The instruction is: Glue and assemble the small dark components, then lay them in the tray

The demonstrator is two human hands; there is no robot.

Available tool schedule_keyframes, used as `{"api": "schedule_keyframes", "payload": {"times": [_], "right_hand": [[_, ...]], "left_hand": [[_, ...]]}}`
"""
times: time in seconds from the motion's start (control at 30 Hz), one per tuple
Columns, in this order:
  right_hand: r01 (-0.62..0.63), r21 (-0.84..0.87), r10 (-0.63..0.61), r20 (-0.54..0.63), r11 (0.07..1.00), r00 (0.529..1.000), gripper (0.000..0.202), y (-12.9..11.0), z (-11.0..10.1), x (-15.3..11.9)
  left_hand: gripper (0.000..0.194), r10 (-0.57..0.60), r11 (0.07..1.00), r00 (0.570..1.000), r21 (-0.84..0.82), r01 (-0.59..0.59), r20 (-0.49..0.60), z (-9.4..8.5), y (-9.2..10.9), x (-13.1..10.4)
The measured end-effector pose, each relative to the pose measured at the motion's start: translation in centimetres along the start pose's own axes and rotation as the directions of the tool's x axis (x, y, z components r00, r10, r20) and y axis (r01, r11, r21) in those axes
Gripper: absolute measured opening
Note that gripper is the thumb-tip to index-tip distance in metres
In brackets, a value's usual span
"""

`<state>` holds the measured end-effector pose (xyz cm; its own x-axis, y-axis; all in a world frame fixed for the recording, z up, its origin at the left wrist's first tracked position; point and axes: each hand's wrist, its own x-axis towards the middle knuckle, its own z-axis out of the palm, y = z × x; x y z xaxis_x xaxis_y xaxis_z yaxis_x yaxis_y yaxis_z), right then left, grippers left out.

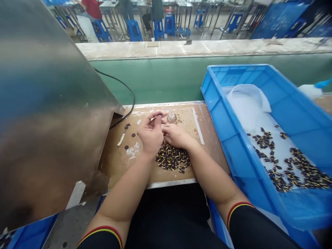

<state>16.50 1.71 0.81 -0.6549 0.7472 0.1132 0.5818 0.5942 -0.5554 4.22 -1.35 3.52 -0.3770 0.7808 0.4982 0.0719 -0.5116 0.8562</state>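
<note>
My left hand (151,135) is raised over the brown work board, thumb and fingers pinched on a small dark round disc (160,114). Close beside it, my right hand (177,135) rests at the upper edge of a pile of small black-and-yellow parts (173,157). Its fingers are curled and point toward the left hand; what they hold, if anything, is hidden. Several similar dark discs (133,135) lie on the board left of my hands. Near them is a small knife with a whitish handle (121,139).
A large blue crate (220,117) stands at the right, with a white sheet (243,103) and more black-and-yellow parts (308,169) inside. A metal machine housing (52,103) fills the left side, and a black cable (127,86) loops beside it. Beyond the green belt (155,76) are blue stools (134,30) and people.
</note>
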Motion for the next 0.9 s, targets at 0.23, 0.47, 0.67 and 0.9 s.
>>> {"api": "schedule_keyframes", "payload": {"times": [0.23, 0.47, 0.67, 0.9], "right_hand": [[0.020, 0.175, 0.015, -0.199, 0.984, 0.980, 0.012, 0.8, -3.3, 0.1], [-0.181, 0.350, 0.373, -0.624, 0.919, 0.687, 0.028, 5.7, -1.5, 1.4], [-0.153, 0.264, 0.296, -0.682, 0.952, 0.669, 0.023, 7.1, 0.0, 2.2], [-0.147, 0.162, 0.219, -0.705, 0.976, 0.674, 0.018, 6.9, 0.2, 2.2]], "left_hand": [[0.020, 0.016, 0.983, 0.995, 0.182, 0.002, -0.100, -1.4, -4.2, 1.8], [0.023, -0.143, 0.963, 0.990, 0.229, 0.142, -0.012, -1.3, -6.5, 1.1], [0.021, -0.250, 0.960, 0.968, 0.132, 0.249, -0.003, -1.6, -6.8, 1.9], [0.020, -0.269, 0.955, 0.953, 0.168, 0.245, 0.141, -3.7, -9.1, 3.6]]}}
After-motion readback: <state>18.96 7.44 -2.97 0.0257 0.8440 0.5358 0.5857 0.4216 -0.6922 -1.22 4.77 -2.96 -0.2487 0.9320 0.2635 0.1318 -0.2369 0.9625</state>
